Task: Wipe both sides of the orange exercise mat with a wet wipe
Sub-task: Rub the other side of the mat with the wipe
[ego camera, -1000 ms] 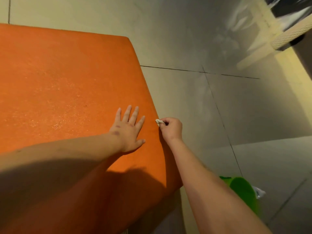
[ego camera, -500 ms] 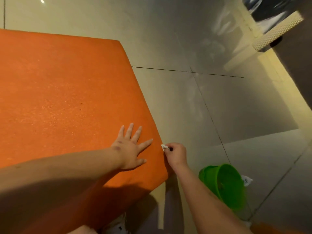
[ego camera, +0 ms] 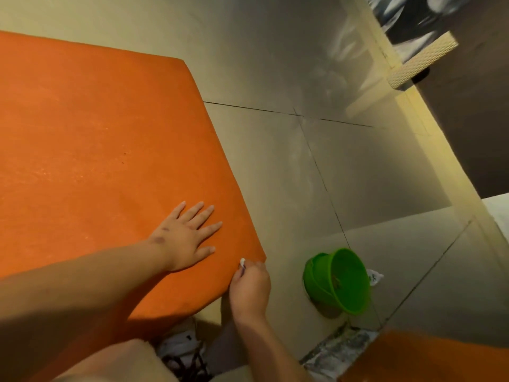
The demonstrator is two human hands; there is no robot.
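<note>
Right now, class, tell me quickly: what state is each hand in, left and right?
Left hand: open, fingers spread flat on the orange mat.
Right hand: closed, pinching a white wipe at the mat's edge.

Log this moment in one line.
left hand: flat on orange exercise mat | right hand: pinching wet wipe at mat edge | green bucket: on floor
</note>
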